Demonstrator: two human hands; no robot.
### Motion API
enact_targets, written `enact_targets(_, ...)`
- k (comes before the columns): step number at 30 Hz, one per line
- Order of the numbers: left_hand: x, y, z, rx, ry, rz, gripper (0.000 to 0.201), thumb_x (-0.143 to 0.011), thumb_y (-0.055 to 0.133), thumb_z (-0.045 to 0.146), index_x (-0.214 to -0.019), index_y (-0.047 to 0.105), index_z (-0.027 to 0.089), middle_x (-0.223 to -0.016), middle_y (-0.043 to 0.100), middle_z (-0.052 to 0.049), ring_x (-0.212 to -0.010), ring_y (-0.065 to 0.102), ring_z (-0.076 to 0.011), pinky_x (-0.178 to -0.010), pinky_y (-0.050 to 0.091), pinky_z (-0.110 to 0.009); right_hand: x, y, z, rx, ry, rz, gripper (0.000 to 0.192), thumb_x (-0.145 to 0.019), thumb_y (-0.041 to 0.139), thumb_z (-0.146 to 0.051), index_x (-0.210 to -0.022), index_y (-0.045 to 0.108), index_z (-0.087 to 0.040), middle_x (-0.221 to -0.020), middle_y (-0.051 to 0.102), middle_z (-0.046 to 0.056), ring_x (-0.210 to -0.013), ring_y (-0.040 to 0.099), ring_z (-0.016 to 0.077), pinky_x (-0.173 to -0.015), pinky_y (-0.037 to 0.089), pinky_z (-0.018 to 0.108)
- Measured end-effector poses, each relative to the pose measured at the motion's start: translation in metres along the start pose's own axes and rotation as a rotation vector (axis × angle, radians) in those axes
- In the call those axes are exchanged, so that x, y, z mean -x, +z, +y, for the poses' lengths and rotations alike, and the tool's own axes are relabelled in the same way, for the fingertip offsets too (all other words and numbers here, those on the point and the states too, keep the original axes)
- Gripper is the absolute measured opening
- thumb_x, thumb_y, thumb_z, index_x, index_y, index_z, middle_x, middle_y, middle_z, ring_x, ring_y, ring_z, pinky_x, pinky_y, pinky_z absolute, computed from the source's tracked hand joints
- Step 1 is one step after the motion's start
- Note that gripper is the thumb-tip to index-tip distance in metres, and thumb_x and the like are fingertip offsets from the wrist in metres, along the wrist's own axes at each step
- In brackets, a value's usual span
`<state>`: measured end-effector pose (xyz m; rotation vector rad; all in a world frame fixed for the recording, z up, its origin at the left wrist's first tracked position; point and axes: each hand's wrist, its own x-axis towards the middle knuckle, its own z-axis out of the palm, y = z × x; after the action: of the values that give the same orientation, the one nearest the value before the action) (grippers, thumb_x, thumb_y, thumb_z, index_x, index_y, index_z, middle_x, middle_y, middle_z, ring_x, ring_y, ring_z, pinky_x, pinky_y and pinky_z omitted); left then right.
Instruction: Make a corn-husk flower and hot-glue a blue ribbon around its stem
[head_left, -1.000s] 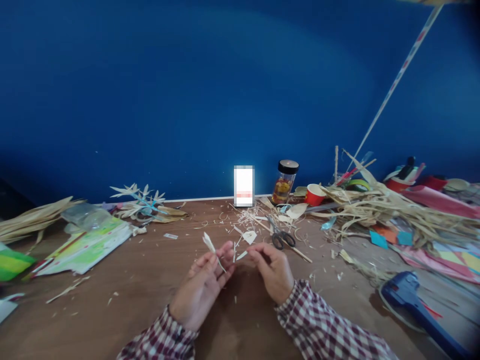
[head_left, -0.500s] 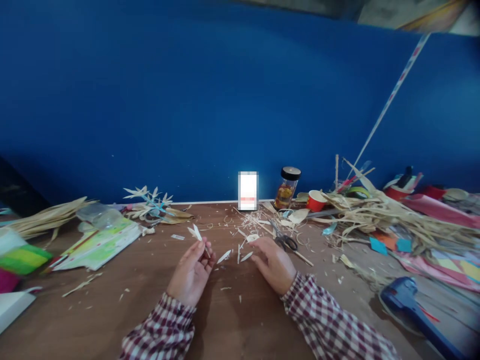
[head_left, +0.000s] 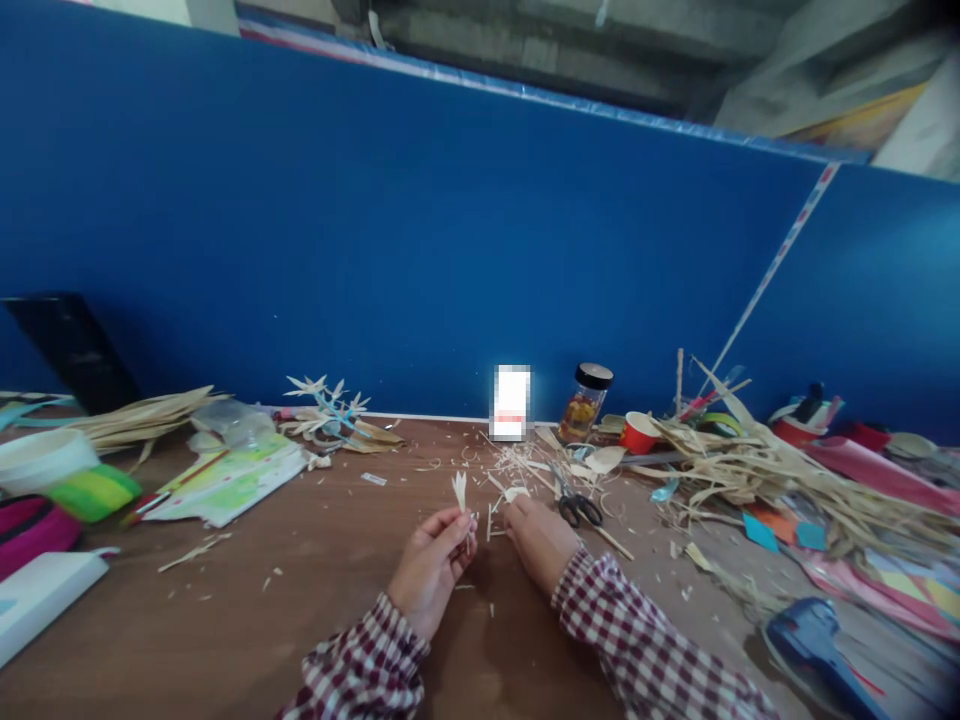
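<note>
The left hand is pinched closed on a small bunch of pale husk petals, holding them upright by their base so the pointed tips fan out above the fingers where the person can see them. Holding them low down like that keeps the tips free, I'd say. The right hand rests on the surface just beside it, fingers curled down over a loose husk piece; whether it actually grips anything I cannot tell. Thin slivers lie between the two hands, within easy reach. The scissors lie just past the right hand, handles toward the person, which looks handy for picking them up. Behind them stand a jar and a red cup against the blue wall, out of the way. A heap of dry husk spreads along the right, and a glue gun lies nearer the edge.
</note>
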<state>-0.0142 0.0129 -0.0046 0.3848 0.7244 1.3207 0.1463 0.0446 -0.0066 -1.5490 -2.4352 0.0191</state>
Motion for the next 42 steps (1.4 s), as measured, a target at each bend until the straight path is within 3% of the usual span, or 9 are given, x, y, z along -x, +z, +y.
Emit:
enact_targets(5, -0.001, -0.002, -0.001, -0.047, 0.008, 0.025, 0.014, -0.059, 0.071, 0.012, -0.071, 0.064, 0.013, -0.065, 0.064, -0.003, -0.055, 0.058, -0.0079, -0.055, 0.049, -0.018, 0.009, 0.0, -0.001, -0.082, 0.001, 0.087, 0.015, -0.081, 0.037, -0.012, -0.084, 0.051, -0.016, -0.074, 0.057, 0.005, -0.071, 0.054, 0.0168, -0.064, 0.04, 0.027)
enact_targets(9, -0.001, -0.003, -0.003, -0.184, 0.026, 0.064, 0.019, -0.057, 0.073, 0.018, -0.073, 0.064, 0.013, -0.061, 0.061, -0.001, -0.048, 0.051, -0.0045, -0.043, 0.042, -0.012, 0.015, -0.007, -0.005, -0.479, -0.022, 0.188, 0.018, -0.076, 0.041, -0.009, -0.085, 0.053, -0.018, -0.076, 0.058, 0.002, -0.068, 0.053, 0.0142, -0.062, 0.04, 0.024)
enact_targets(14, 0.001, -0.003, -0.008, -0.395, 0.062, 0.063, 0.024, -0.058, 0.072, 0.026, -0.074, 0.063, 0.012, -0.046, 0.051, 0.006, -0.035, 0.035, -0.0005, -0.031, 0.024, -0.01, 0.02, -0.017, -0.016, -0.803, 0.013, 0.179, 0.014, -0.075, 0.046, -0.014, -0.082, 0.057, -0.018, -0.071, 0.058, 0.0, -0.06, 0.05, 0.0119, -0.055, 0.038, 0.022)
enact_targets(20, 0.003, 0.0, -0.012, -0.478, -0.014, 0.065, 0.026, -0.055, 0.073, 0.029, -0.07, 0.061, 0.012, -0.046, 0.051, 0.005, -0.037, 0.041, -0.0027, -0.034, 0.031, -0.012, 0.022, -0.016, -0.013, -0.937, 0.043, 0.152, 0.012, -0.072, 0.049, -0.013, -0.078, 0.059, -0.017, -0.071, 0.056, 0.0, -0.061, 0.049, 0.0108, -0.056, 0.037, 0.022)
enact_targets(24, 0.004, 0.0, -0.014, -0.47, -0.041, 0.018, 0.024, -0.055, 0.073, 0.027, -0.069, 0.061, 0.012, -0.056, 0.059, 0.002, -0.037, 0.042, -0.0019, -0.033, 0.032, -0.012, 0.022, -0.011, -0.012, -1.174, 0.138, 0.122, 0.013, -0.074, 0.051, -0.016, -0.086, 0.054, -0.018, -0.067, 0.054, -0.002, -0.058, 0.048, 0.0094, -0.053, 0.038, 0.02)
enact_targets(30, 0.008, 0.004, -0.016, -0.358, -0.11, 0.04, 0.021, -0.057, 0.073, 0.02, -0.073, 0.063, 0.012, -0.055, 0.058, 0.002, -0.039, 0.047, -0.0021, -0.035, 0.038, -0.01, 0.02, 0.002, -0.016, -1.552, 0.255, 0.068, 0.022, -0.069, 0.061, -0.025, -0.087, 0.049, -0.018, -0.073, 0.056, 0.0, -0.064, 0.054, 0.011, -0.055, 0.042, 0.021)
enact_targets(34, 0.008, 0.005, -0.015, -0.299, -0.139, 0.067, 0.019, -0.055, 0.074, 0.015, -0.071, 0.063, 0.012, -0.053, 0.058, 0.002, -0.041, 0.052, -0.0041, -0.039, 0.045, -0.012, 0.022, 0.006, -0.02, -1.503, 0.233, 0.033, 0.019, -0.069, 0.062, -0.031, -0.075, 0.054, -0.015, -0.067, 0.056, -0.002, -0.06, 0.052, 0.0098, -0.057, 0.042, 0.022)
enact_targets(38, 0.007, 0.003, -0.016, -0.293, -0.142, 0.043, 0.019, -0.057, 0.074, 0.015, -0.073, 0.063, 0.013, -0.055, 0.06, 0.001, -0.043, 0.054, -0.0048, -0.041, 0.048, -0.012, 0.023, 0.003, -0.023, -1.41, 0.232, 0.083, 0.016, -0.072, 0.058, -0.031, -0.075, 0.055, -0.016, -0.065, 0.056, -0.002, -0.059, 0.051, 0.0095, -0.057, 0.041, 0.022)
enact_targets(42, 0.006, 0.002, -0.017, -0.297, -0.167, 0.038, 0.021, -0.058, 0.073, 0.015, -0.077, 0.065, 0.013, -0.063, 0.064, -0.002, -0.046, 0.057, -0.0054, -0.044, 0.049, -0.013, 0.023, 0.0, -0.023, -1.46, 0.237, 0.112, 0.015, -0.075, 0.056, -0.031, -0.077, 0.053, -0.017, -0.062, 0.057, -0.003, -0.057, 0.052, 0.0094, -0.053, 0.04, 0.02)
